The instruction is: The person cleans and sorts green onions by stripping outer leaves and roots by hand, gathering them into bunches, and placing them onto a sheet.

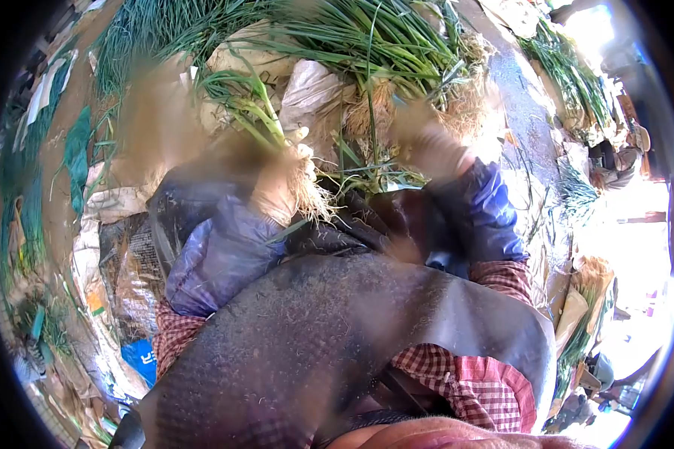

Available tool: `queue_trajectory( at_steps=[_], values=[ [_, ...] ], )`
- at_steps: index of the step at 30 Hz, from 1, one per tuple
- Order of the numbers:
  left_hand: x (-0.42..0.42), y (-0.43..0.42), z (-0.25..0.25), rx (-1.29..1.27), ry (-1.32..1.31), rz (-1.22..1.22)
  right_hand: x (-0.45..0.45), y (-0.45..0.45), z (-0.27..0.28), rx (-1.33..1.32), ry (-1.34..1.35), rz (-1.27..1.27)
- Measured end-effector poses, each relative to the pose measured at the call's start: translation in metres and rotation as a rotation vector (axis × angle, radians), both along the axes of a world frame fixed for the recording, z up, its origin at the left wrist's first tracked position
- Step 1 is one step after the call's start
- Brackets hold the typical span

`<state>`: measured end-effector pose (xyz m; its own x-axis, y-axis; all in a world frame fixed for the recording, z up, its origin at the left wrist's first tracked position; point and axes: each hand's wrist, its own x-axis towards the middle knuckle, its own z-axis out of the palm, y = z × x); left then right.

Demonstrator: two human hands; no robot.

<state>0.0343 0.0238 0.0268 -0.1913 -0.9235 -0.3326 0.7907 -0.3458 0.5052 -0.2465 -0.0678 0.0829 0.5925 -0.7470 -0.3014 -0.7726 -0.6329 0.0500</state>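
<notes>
My left hand (274,193), in a pale glove below a blue sleeve cover, is closed round a small bunch of spring onions (266,123). Their pale roots (311,193) hang out on the right side of the hand, and the green leaves point up and to the left. My right hand (443,152), also gloved, is beside the roots of a large heap of spring onions (382,37). Motion and smudges on the lens blur its fingers, so I cannot make out whether it holds anything.
A dark apron (337,322) covers my lap. Pale sacking (307,90) lies under the heap. On the left are a printed plastic bag (131,262) and a green leaf (76,157). More spring onions (565,67) lie at the right, where a person (618,161) is near the bright edge.
</notes>
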Motion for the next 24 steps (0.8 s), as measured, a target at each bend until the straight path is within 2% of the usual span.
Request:
queue_trajectory(
  at_steps=[1, 2, 4, 6, 9, 11, 14, 17, 20, 22, 23, 24],
  values=[
    [0.001, 0.001, 0.0, 0.005, -0.01, -0.003, 0.007, 0.026, -0.011, 0.227, -0.064, 0.156],
    [0.004, 0.0, 0.001, -0.013, 0.043, -0.016, 0.012, 0.029, -0.008, 0.226, -0.074, 0.154],
    [0.007, 0.002, 0.0, -0.042, 0.164, -0.034, 0.015, 0.03, -0.005, 0.236, -0.694, 0.117],
    [0.011, 0.005, -0.001, -0.043, 0.098, -0.007, 0.001, -0.01, -0.008, -0.352, -0.476, 0.032],
    [0.013, 0.005, -0.004, -0.02, 0.087, 0.006, -0.004, -0.031, 0.001, -0.322, -0.286, -0.545],
    [0.014, 0.002, -0.013, -0.034, 0.197, -0.045, -0.014, -0.052, -0.019, -0.439, -0.038, -0.533],
    [0.011, 0.004, -0.009, -0.015, 0.109, -0.029, -0.037, -0.083, -0.072, -0.422, 0.02, -0.538],
    [0.01, 0.004, -0.012, -0.023, 0.088, -0.023, -0.044, -0.093, -0.077, -0.387, 0.019, -0.454],
    [0.011, 0.005, -0.012, -0.018, 0.032, -0.019, -0.018, -0.052, -0.021, -0.518, -0.143, -0.55],
    [0.011, 0.005, -0.015, -0.015, 0.019, -0.005, -0.003, -0.022, 0.006, -0.559, -0.346, -0.541],
    [0.009, 0.003, -0.02, -0.038, -0.057, 0.017, 0.015, -0.005, 0.019, -0.429, -0.445, -0.636],
    [0.009, 0.002, -0.024, -0.06, -0.133, 0.039, 0.021, 0.001, 0.008, -0.178, -0.666, -0.711]
  ],
)
